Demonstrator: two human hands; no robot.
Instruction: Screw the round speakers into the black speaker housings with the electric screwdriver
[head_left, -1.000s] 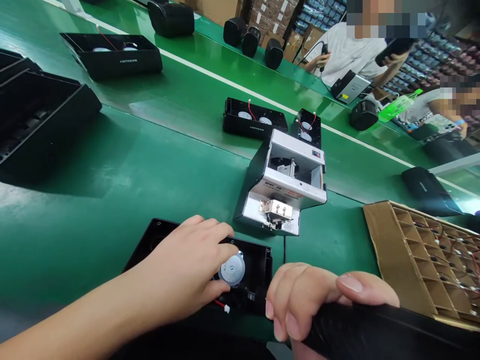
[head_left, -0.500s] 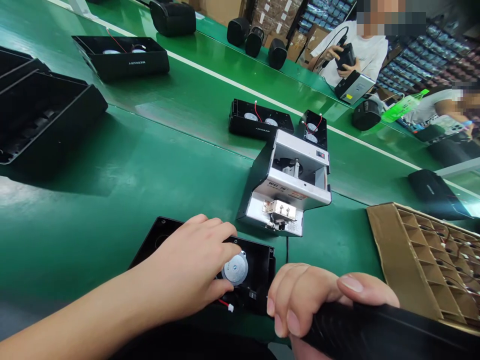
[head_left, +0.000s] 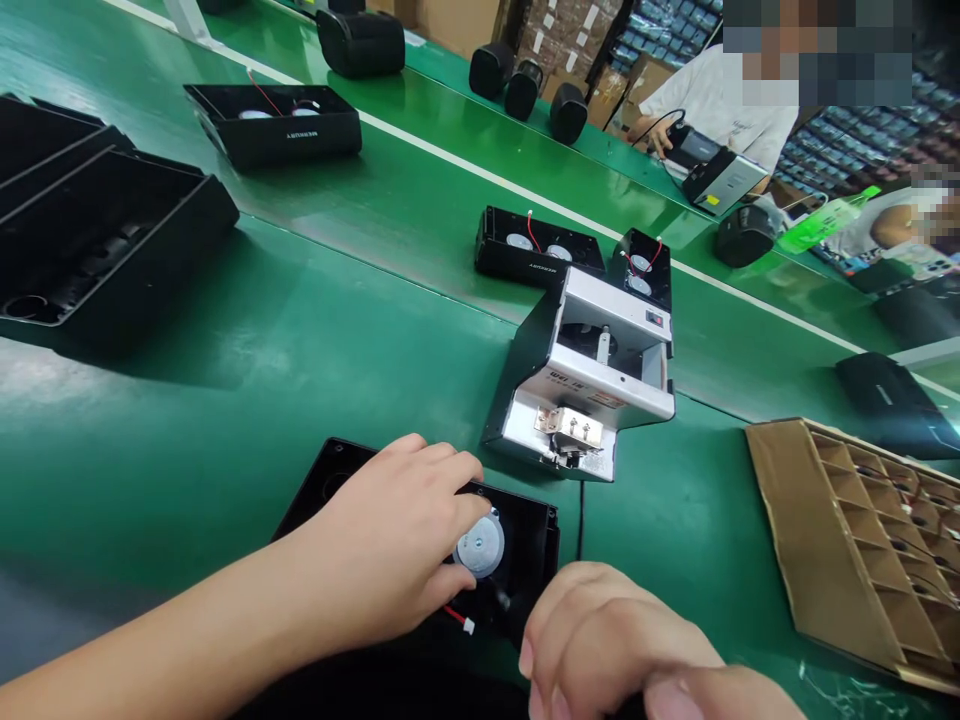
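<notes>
Near the bottom centre, a black speaker housing lies open on the bench. My left hand rests over it, thumb and index finger closed around a round silver-backed speaker driver. Its other fingers bend over the housing's far wall. A red lead with a white plug sticks out below the thumb. At the housing's right end, my right hand is wrapped round a black electric screwdriver. The hand hides most of the tool, and the area around its tip is blurred.
A silver-and-black screw feeder stands just beyond. To the right lies a divided cardboard box with wired parts. More black housings stand farther back and left. People sit across the green bench.
My right hand has turned and dropped a little, so the screwdriver's body is now mostly out of sight. My left hand keeps its hold. The view has shifted slightly.
</notes>
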